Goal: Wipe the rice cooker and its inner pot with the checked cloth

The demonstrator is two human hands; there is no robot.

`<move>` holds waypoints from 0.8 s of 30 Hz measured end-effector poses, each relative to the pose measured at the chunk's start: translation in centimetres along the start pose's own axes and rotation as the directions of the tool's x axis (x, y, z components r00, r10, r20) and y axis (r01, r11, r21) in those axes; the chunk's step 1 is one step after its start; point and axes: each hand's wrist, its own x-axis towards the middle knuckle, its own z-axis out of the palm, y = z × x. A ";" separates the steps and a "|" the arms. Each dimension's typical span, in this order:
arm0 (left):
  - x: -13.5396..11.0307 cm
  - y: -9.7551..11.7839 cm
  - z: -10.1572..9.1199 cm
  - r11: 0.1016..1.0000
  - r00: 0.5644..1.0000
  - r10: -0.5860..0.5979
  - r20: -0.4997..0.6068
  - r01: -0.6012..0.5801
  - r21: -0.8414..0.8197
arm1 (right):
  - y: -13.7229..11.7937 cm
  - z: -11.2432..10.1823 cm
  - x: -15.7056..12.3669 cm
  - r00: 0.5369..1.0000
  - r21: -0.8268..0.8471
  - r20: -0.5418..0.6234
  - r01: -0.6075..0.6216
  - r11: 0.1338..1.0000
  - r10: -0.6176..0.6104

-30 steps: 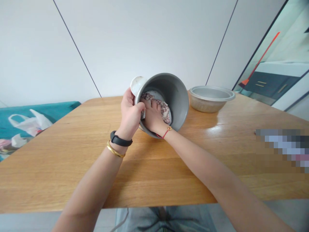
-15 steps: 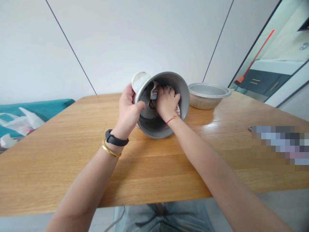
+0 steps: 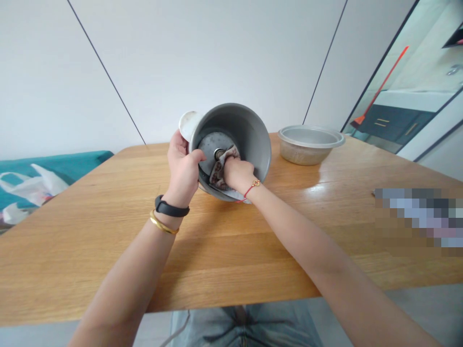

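Note:
A grey metal cooker body [image 3: 249, 135] is tipped on its side over the wooden table [image 3: 217, 250], its open mouth facing me. My left hand [image 3: 183, 168] is closed on its left rim, thumb inside, beside a white side handle [image 3: 188, 124]. My right hand [image 3: 237, 174] is inside the lower part of the cooker body, fingers closed on a patterned cloth [image 3: 219, 169] pressed against the round plate at the bottom. A black band and a gold bangle sit on my left wrist, a red cord on my right.
A grey metal inner pot [image 3: 309, 144] stands upright on the table to the right of the cooker body. A blurred patch [image 3: 419, 219] covers something at the table's right edge. Left of the table lies a teal surface with white plastic bags [image 3: 21, 185].
My right hand with the cloth has moved from the upper right of the cooker's inside down to the lower middle. The cooker has shifted slightly left.

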 end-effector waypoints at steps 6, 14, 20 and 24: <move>-0.4 -0.1 0.3 0.999 0.998 0.036 0.044 -0.036 0.016 | 0.0 -0.8 0.5 0.921 0.179 0.184 0.312 0.933 -0.343; -0.2 0.1 0.0 1.000 1.000 0.013 -0.009 -0.012 0.027 | 0.8 -1.6 -0.9 0.890 0.396 0.195 0.313 0.863 -0.412; 0.7 0.1 -1.0 0.997 0.982 -0.068 -0.176 0.070 0.009 | 6.4 -4.0 -2.7 0.911 -0.279 -0.242 0.263 0.923 -0.333; 1.5 0.0 -1.8 0.946 0.890 -0.316 -0.327 0.268 -0.185 | 11.1 -3.4 0.7 0.786 0.174 -0.618 0.109 0.979 0.022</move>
